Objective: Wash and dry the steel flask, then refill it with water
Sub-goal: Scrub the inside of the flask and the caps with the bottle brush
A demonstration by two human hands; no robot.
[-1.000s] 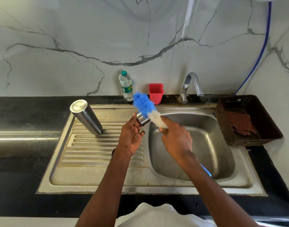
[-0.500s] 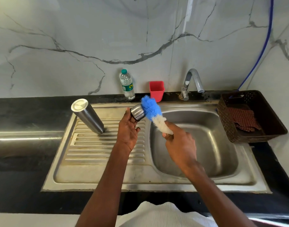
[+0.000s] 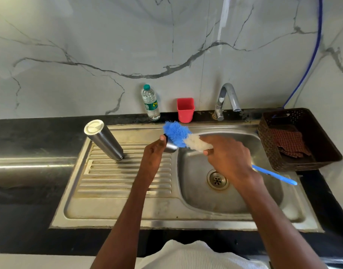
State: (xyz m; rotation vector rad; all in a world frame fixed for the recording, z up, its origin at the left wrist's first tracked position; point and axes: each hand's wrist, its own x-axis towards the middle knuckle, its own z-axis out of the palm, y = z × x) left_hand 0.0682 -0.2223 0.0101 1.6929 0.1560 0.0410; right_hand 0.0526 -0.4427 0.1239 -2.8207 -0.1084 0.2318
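Note:
The steel flask [image 3: 104, 141] stands upside down on the ribbed drainboard [image 3: 116, 177], left of the basin. My left hand [image 3: 152, 155] grips the flask's small steel cap [image 3: 170, 146] above the edge between drainboard and basin. My right hand [image 3: 228, 156] holds a bottle brush [image 3: 178, 134] near its white bristles. The blue bristle head lies against the cap. The brush's blue handle [image 3: 273, 174] sticks out to the right past my wrist.
The sink basin [image 3: 201, 197] with its drain [image 3: 217, 179] lies under my right hand, the tap [image 3: 228, 98] behind it. A plastic water bottle [image 3: 150, 102] and a red cup [image 3: 185, 109] stand at the wall. A dark basket [image 3: 322, 158] with a checked cloth [image 3: 289, 141] sits at the right.
The brush has swung from pointing up-left to lying nearly level across the cap. Its blue handle now shows at the right. My hands stay over the basin's left edge.

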